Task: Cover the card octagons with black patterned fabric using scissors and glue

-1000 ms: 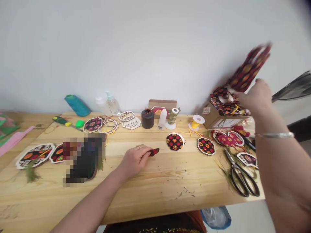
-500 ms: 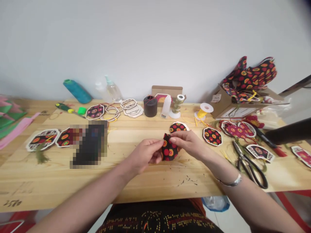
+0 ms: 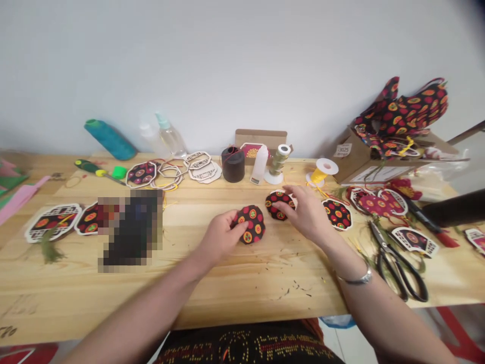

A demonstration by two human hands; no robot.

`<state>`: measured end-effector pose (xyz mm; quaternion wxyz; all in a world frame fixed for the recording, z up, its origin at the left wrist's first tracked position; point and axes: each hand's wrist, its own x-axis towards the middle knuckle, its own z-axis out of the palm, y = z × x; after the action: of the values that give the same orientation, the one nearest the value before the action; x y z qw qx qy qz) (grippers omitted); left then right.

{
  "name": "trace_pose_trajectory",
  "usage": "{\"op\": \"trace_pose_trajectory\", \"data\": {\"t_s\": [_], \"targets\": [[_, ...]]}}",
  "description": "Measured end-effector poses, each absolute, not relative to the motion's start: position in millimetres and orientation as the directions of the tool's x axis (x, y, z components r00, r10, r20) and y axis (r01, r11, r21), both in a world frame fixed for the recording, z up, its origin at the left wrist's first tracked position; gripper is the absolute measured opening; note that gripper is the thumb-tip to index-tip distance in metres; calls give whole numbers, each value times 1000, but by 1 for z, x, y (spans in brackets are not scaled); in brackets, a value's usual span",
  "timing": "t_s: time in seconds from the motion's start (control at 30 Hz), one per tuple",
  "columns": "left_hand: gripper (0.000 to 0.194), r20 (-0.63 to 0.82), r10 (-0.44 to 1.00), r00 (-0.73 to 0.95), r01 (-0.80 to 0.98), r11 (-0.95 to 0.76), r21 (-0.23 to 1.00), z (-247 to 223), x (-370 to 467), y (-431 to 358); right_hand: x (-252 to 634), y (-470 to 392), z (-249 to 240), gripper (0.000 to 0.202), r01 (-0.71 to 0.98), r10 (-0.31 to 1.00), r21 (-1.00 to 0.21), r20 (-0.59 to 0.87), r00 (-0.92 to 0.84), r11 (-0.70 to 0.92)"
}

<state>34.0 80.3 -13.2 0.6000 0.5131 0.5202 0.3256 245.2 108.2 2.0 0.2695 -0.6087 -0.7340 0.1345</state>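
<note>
Head view: Nearer you than the black thread spool [image 3: 233, 167], your left hand [image 3: 224, 233] pinches a floral fabric round [image 3: 254, 225], likely light, pliable, best held by its rim. Farther right of the spool, your right hand [image 3: 307, 211] spans a white-edged floral disc [image 3: 278, 208], probably stiffer; whether gripped, I cannot tell.

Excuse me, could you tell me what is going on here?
A person is working with bare hands at a wooden table. The left hand holds a dark patterned patch. The right hand is at a white-edged patterned disc, its thumb over the face; whether it grips the disc is hard to tell. To the right, scissors lie on the table, and behind them stands a cardboard box with patterned cloth rising out of it.
</note>
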Motion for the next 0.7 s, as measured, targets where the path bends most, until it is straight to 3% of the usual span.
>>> {"op": "trace_pose_trajectory", "data": {"t_s": [0.07,0.17,0.33,0.4,0.47,0.6,0.7], "targets": [[26,-230,955,187,308,165,937,-11,30,83,251,110,-1,69,912,962,-348,232,-143,219],[25,-73,995,67,568,22,823,-7,26,85,253,109,-6,85,943,966,-243,179,-188,229],[50,215,972,-99,760,-66,647,-10,25,87,248,106,-11,80,942,961,-230,187,-202,243],[61,384,919,-93,794,-164,585,-11,25,87,244,104,-9,74,929,956,-255,185,-227,270],[59,506,862,-22,807,-284,517,-11,25,86,239,101,-6,69,901,944,-290,172,-281,322],[39,503,837,216,732,-479,484,-14,28,81,231,94,-3,67,807,878,-345,208,-431,478],[39,372,895,248,686,-433,585,-18,31,78,229,92,-6,71,748,852,-409,251,-459,523]]}}
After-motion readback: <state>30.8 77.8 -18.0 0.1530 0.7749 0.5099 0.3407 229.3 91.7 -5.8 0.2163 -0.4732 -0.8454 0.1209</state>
